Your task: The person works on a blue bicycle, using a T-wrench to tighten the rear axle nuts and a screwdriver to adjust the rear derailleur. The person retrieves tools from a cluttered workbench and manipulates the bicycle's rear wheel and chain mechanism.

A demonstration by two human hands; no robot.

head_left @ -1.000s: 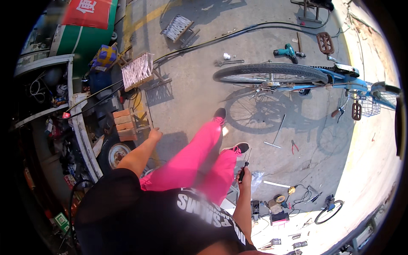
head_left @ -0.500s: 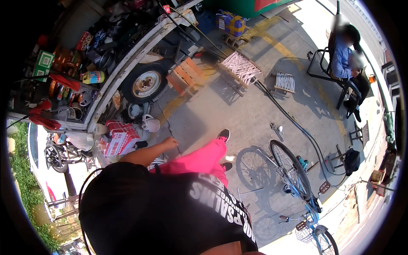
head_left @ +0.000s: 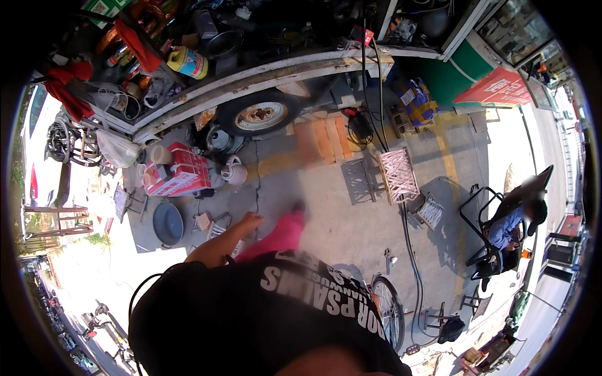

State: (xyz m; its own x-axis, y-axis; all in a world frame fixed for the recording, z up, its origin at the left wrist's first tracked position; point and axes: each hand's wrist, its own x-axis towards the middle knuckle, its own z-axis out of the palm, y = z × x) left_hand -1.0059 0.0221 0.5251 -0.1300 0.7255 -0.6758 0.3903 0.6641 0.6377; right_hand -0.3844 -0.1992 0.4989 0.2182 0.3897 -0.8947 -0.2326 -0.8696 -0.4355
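My left hand (head_left: 251, 220) hangs in front of my body with its fingers curled in, and nothing shows in it. It is above the concrete floor, touching nothing. Only a bare part of my right arm (head_left: 332, 362) shows at the lower edge; its hand is hidden. Past my left hand stand a pale jug (head_left: 234, 170) and a red-and-white carton (head_left: 179, 172). A round grey-blue basin (head_left: 168, 224) is on the ground to the left of my forearm.
Ahead is a stall frame on a rusty-rimmed wheel (head_left: 262, 116), with an orange slatted stool (head_left: 323, 139) beside it. Woven-top stools (head_left: 399, 175) and black hoses (head_left: 411, 244) lie to the right. A bicycle wheel (head_left: 389, 307) is close by; a person (head_left: 505, 229) sits far right.
My view has turned right and shifted, bringing the basin in at the left and moving much of the bicycle behind my body. One foot has stepped forward. The left hand stays curled.
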